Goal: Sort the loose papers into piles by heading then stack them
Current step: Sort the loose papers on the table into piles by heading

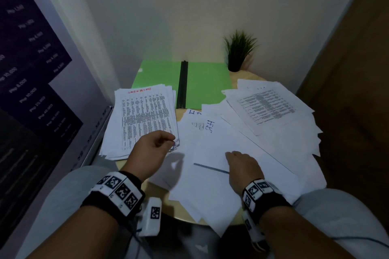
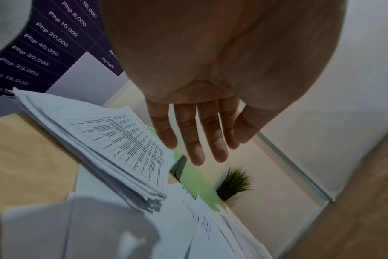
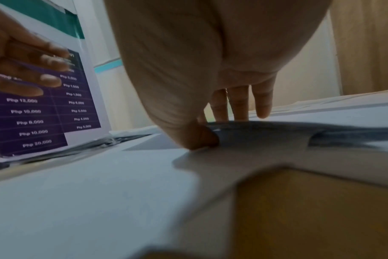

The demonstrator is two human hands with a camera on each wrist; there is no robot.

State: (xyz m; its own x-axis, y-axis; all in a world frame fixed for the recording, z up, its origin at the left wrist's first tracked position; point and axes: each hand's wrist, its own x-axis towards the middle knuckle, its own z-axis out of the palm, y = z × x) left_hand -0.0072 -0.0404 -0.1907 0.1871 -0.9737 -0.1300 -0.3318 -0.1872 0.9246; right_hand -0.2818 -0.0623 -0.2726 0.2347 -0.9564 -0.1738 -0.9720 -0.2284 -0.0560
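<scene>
A squared pile of printed sheets with a red heading (image 1: 145, 115) lies at the table's left, also seen in the left wrist view (image 2: 113, 140). My left hand (image 1: 168, 141) hovers over its near right corner with straight fingers (image 2: 199, 140), holding nothing. Loose white sheets (image 1: 212, 132), some with blue handwriting, are spread over the middle. My right hand (image 1: 240, 164) is on a blank sheet (image 1: 263, 166) there. In the right wrist view its thumb (image 3: 202, 140) is tucked at that sheet's raised edge (image 3: 277, 129), and the fingers lie over it. A fanned pile with printed text (image 1: 267, 107) sits at the right.
An open green folder (image 1: 206, 84) with a black spine (image 1: 182, 84) lies at the back of the round wooden table (image 1: 160, 197). A small potted plant (image 1: 237, 52) stands behind it. A price poster (image 1: 31, 69) lines the left wall. A wooden panel (image 1: 357, 90) closes the right.
</scene>
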